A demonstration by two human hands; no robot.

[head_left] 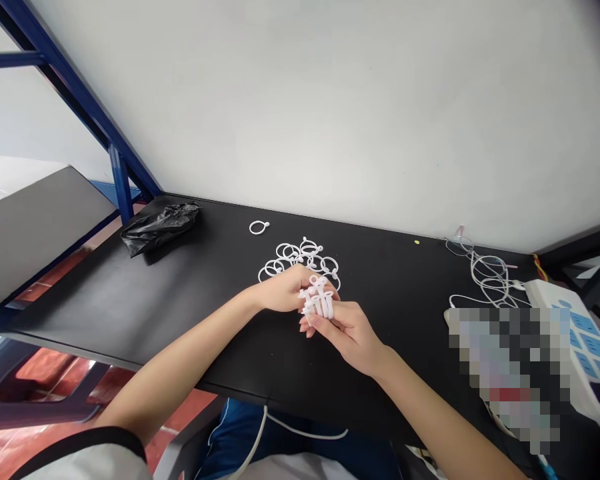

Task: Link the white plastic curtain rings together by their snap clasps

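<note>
black bag [161, 230] left; white cables [497, 283], power strip [589, 348] right

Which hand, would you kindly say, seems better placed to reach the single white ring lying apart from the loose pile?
Probably the left hand: it is nearer the single ring. The right hand is farther off, its thumb against the bunched rings.

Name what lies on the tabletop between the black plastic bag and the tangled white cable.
In the head view, from left: one white ring, a cluster of white rings, then a tiny yellow spot.
</note>
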